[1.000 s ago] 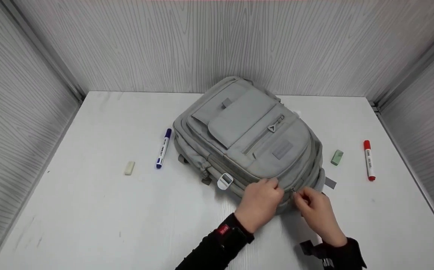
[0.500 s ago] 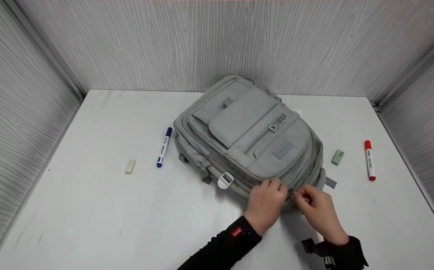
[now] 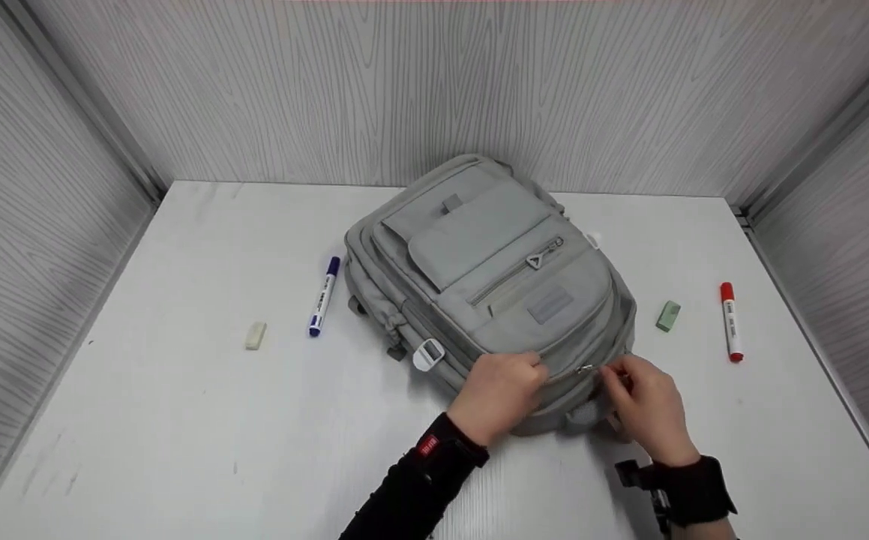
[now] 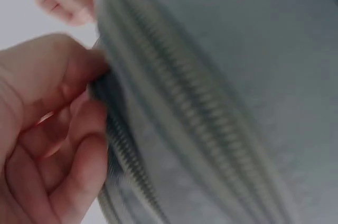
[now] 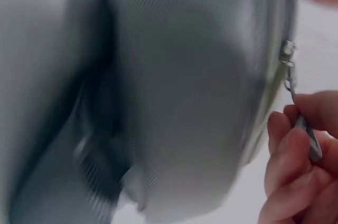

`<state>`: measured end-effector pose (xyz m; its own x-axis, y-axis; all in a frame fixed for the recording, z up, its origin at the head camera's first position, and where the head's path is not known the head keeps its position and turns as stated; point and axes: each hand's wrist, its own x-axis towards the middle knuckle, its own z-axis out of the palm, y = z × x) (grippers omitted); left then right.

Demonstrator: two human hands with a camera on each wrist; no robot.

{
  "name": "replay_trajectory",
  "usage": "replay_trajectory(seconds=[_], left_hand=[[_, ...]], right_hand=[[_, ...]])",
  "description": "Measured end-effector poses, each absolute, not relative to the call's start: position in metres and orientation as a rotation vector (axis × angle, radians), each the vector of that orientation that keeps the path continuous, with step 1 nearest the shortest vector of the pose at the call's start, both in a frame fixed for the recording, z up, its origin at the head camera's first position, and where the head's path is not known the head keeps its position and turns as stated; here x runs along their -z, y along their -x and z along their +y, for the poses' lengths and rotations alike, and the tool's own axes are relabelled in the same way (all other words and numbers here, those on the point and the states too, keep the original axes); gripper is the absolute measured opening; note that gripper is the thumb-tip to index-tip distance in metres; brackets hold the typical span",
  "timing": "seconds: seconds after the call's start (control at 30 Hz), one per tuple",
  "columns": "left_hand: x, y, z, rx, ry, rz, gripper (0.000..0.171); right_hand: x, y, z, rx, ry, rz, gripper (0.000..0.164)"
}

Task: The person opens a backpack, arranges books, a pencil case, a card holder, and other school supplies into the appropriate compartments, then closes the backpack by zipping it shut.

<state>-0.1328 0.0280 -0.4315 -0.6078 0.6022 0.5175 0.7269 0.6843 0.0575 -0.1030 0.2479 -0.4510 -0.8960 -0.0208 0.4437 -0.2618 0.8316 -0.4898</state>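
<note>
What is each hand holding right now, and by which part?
The right hand pinches a zipper pull by its tab. The left hand grips the backpack by a zippered edge.

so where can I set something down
The white table is bare left of the small cream block and beyond the red-capped white marker. Crowded: near edge of the grey fabric backpack, left hand gripping, right hand pinching a grey zipper pull.
</note>
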Motion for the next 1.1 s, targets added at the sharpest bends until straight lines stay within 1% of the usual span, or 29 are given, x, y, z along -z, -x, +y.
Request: replay_trajectory(seconds=[0.17, 0.27, 0.53, 0.83, 1.1], left_hand=[[0.420, 0.142, 0.002, 0.444, 1.123, -2.588, 0.021], [0.414, 0.148, -0.015, 0.519, 1.112, -2.670, 0.018], [0.410, 0.164, -0.053, 0.727, 0.959, -2.825, 0.008], [0.417, 0.180, -0.086, 0.845, 0.796, -2.844, 0.006], [0.423, 0.185, -0.106, 0.921, 0.643, -2.872, 0.008]], right_hand=[[0.458, 0.112, 0.258, -0.734, -0.110, -2.601, 0.012], [0.458, 0.115, 0.263, -0.729, -0.041, -2.617, 0.010], [0.451, 0.108, 0.262, -0.743, 0.001, -2.692, 0.009], [0.451, 0.105, 0.256, -0.776, -0.035, -2.695, 0.010], [0.450, 0.108, 0.248, -0.826, -0.028, -2.721, 0.011]])
